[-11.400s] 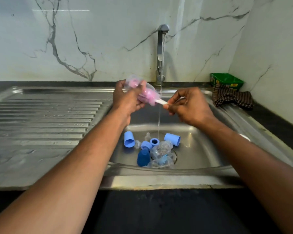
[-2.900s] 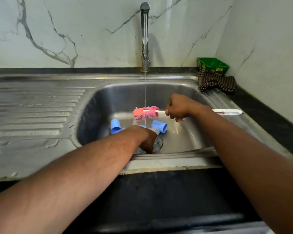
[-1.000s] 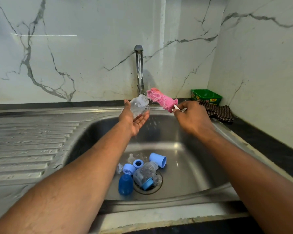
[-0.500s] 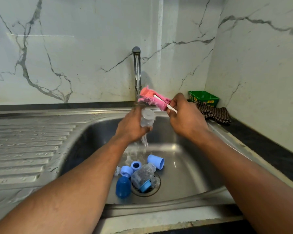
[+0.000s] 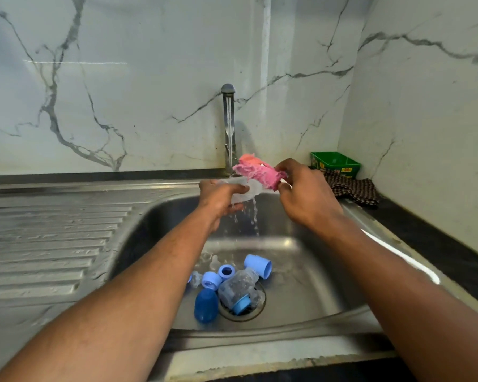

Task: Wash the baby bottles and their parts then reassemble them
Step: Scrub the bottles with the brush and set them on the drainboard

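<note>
Two hands met under the tap [image 5: 228,128], right in the running stream. The left hand [image 5: 218,197] had its fingers curled round a clear bottle [image 5: 243,193], held on its side just below the spout, water spilling off it into the sink [image 5: 301,271]. The right hand [image 5: 305,197], just right of the tap's stream, pinched the near end of a pink sponge brush [image 5: 257,170], whose head lay across the top of the bottle, touching it; whether the brush was inside the bottle's mouth could not be told. Down below the tap, on the sink floor, the rest waited: a second clear bottle [image 5: 239,288] lying over the drain, a dark blue cap [image 5: 205,306] just left of it, a light blue cap [image 5: 258,266] lying on its side behind it, and two light blue rings [image 5: 218,277] nearer the tap. Well right of the tap, in the corner, sat a green tub [image 5: 335,164] with a checked cloth [image 5: 352,190] lying in front of it.
</note>
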